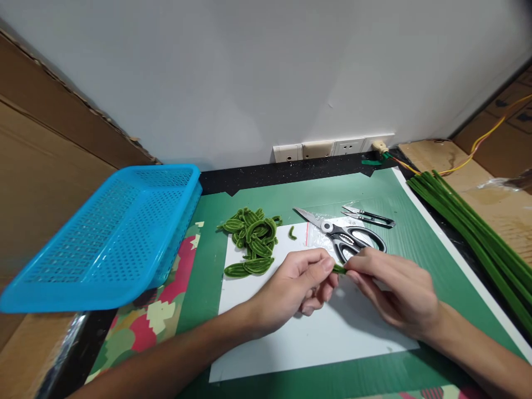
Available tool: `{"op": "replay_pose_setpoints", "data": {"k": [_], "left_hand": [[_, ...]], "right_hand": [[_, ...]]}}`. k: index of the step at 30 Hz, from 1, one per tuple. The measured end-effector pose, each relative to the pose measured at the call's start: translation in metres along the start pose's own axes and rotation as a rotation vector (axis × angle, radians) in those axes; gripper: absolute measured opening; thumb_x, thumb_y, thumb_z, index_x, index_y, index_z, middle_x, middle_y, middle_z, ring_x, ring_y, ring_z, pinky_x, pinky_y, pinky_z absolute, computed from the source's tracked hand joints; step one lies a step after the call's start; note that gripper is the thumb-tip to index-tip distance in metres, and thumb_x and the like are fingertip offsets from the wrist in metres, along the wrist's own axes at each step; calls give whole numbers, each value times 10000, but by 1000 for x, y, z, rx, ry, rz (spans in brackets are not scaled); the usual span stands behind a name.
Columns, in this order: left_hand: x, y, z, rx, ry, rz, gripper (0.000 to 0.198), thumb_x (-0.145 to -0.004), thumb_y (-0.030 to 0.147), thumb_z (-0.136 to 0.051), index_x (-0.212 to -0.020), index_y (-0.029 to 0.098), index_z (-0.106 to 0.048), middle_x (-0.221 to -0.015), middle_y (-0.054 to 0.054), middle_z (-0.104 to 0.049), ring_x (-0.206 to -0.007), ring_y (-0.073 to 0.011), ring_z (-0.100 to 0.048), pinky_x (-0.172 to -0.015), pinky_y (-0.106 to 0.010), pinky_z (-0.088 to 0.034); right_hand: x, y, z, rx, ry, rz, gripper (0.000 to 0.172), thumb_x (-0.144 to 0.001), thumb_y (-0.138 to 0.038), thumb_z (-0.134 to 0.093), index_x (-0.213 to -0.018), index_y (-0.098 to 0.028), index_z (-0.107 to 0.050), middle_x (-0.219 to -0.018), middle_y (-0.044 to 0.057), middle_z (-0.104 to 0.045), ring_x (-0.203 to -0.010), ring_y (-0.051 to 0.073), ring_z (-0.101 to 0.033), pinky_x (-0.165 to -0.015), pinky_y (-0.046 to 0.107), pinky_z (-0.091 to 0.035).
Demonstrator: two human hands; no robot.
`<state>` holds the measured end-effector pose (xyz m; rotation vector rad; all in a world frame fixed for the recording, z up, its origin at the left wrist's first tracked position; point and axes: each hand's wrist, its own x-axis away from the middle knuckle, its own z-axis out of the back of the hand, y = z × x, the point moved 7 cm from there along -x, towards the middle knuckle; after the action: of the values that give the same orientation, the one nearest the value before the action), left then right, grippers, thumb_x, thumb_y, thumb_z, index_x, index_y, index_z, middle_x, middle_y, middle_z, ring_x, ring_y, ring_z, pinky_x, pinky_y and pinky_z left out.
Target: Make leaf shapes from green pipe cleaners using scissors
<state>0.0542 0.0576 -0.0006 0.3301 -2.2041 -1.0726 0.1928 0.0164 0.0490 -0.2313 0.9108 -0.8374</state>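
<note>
Between my two hands is a short green pipe-cleaner piece (339, 269), mostly covered by fingertips. My left hand (305, 282) pinches one end with thumb and forefinger. The other end is pinched by my right hand (390, 288). Both hands hover over a white sheet of paper (266, 343). A pile of green leaf shapes bent from pipe cleaner (253, 233) lies beyond my left hand, with a small curved offcut (292, 233) beside it. Just past my right hand rest black-and-grey scissors (338, 233), partly over a clear plastic bag (318, 237).
Thread snips (369, 217) lie behind the scissors. Long green pipe cleaners (469, 233) are bundled along the right edge. A blue perforated basket (166, 244) stands at left. Wall sockets (349, 147) with a plugged-in cable (380, 147) line the back of the green mat (291, 194).
</note>
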Motion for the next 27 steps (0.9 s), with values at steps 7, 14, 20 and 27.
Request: {"op": "replay_pose_setpoints", "data": {"k": [7,14,20,27], "left_hand": [[7,-3,-10,185,-111,175,304,-994,381,-670,-813,177,-535,-654,59,-467,-438,-30,-286,-397,-164,-176],[7,1,-12,155,-61,157,325,-909,313,-778,-759,178,-523,-615,69,-494,-426,-16,-269,-381,-137,-174],[6,4,-12,78,-50,132,319,-839,303,-820,-718,168,-558,-583,66,-522,-414,-13,-296,-388,-135,-210],[4,7,-1,-132,68,7,259,-836,296,-785,-715,165,-597,-560,46,-536,-410,-34,-368,-373,-148,-260]], "right_hand": [[2,-9,4,163,-14,254,191,-1015,-20,-537,-1134,-78,-676,-804,90,-653,-721,197,-614,-625,319,-499],[3,-10,4,138,-15,256,202,-1018,-12,-523,-1134,-49,-683,-788,94,-651,-715,198,-612,-614,323,-497],[5,-11,2,98,-26,243,262,-1045,-34,-430,-1121,-102,-671,-784,70,-664,-680,171,-607,-597,312,-485],[1,-11,-1,140,-95,258,253,-1053,-30,-427,-1111,-81,-668,-757,72,-639,-643,172,-544,-573,325,-444]]}}
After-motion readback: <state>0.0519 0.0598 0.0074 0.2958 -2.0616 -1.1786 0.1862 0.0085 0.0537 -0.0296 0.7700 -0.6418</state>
